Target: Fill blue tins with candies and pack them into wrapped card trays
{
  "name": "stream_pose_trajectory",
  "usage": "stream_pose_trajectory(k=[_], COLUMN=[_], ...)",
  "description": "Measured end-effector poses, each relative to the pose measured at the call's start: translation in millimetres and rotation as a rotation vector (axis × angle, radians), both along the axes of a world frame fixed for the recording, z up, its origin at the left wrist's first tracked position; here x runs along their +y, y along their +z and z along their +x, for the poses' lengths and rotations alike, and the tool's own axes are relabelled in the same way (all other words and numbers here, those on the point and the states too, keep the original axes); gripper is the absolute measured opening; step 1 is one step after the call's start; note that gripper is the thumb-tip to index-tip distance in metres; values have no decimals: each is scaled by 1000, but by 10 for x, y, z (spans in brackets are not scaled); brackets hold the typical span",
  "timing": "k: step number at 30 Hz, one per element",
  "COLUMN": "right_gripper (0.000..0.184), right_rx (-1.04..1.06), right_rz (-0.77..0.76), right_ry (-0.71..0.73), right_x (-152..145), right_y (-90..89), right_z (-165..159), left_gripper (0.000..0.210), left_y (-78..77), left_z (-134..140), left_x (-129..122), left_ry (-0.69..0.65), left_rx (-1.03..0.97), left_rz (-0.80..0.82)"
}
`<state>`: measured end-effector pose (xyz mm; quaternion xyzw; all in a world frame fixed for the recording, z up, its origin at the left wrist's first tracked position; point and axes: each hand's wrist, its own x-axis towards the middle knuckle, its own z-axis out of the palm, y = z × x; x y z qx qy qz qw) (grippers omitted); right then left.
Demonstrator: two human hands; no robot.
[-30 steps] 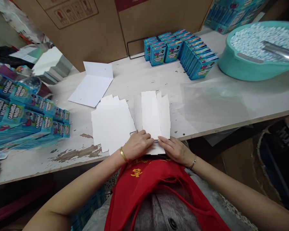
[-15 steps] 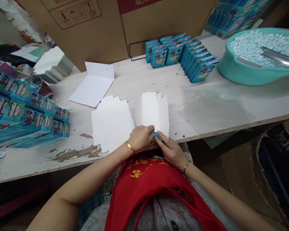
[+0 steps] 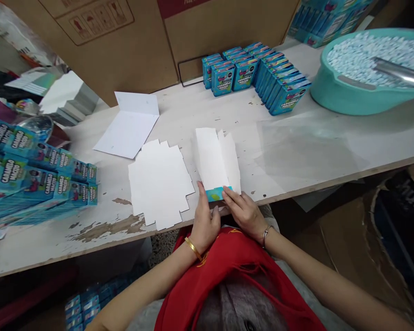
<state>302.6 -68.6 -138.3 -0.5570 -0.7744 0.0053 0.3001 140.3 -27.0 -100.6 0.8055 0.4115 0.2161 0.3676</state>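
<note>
An unfolded cardboard carton [image 3: 209, 158], white on its inner face, lies in front of me at the table's near edge. Its near end is turned up, showing a blue printed flap [image 3: 214, 195]. My left hand [image 3: 206, 223] grips the flap's left end, its index finger straight along the side. With fingers pressed together, my right hand [image 3: 245, 214] holds the flap's right end. To the left lies a flat stack of white carton blanks [image 3: 160, 181], untouched by either hand. What the fingertips do beneath the carton is hidden.
Finished blue candy boxes [image 3: 244, 73] stand in rows at the back, before a big cardboard box [image 3: 148, 50]. A turquoise basin [image 3: 352, 99] of small pale candies holds a metal scoop [image 3: 400, 73]. More blue boxes [image 3: 37, 170] are stacked left, near a folded white sheet [image 3: 127, 131].
My left hand has moved from the top of the fold to its left end, uncovering more of the blue flap. The right hand stays on the right end. The view has shifted slightly.
</note>
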Motion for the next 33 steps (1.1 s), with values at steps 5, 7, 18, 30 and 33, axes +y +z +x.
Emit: stream_pose_trajectory(k=[5, 7, 18, 30, 33], right_gripper=[47, 40, 24, 88, 94], right_rx=[-68, -104, -178, 309, 457], right_rz=[37, 43, -20, 185, 60], right_ry=[-46, -70, -98, -230, -230], right_x=[97, 110, 146, 155, 154], right_y=[37, 69, 190, -8, 73], right_z=[-19, -31, -54, -166, -129], left_gripper=[74, 80, 44, 36, 36], left_y=[34, 74, 596, 667, 657], left_z=[-19, -99, 267, 555, 563], left_x=[142, 220, 428, 1077, 1181], left_ry=[157, 134, -500, -673, -652], left_rx=[-3, 65, 763, 782, 774], left_rz=[-38, 10, 364, -208, -411])
